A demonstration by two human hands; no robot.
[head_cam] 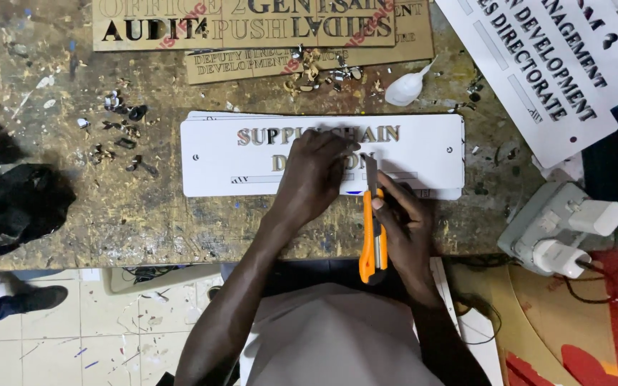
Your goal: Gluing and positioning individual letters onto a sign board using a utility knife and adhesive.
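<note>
- White sign lies mid-frame, long axis left to right.
- Left hand presses flat on its lettering, fingers spread, gripping nothing.
- Right hand is closed around an orange knife, blade pointing up-frame at the sign's lower edge, just right of the left fingers.

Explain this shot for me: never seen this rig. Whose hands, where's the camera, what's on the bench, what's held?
There is no machine here: a person works with bare hands, filmed by one camera worn on the head, looking down. The left hand presses on a white sign plate with gold letters, lying on a worn wooden bench. The right hand holds an orange utility knife, its blade tip at the plate. Nearby lie brown letter stencil sheets, another white sign, a small white bottle, dark offcuts and a white power strip.
</note>
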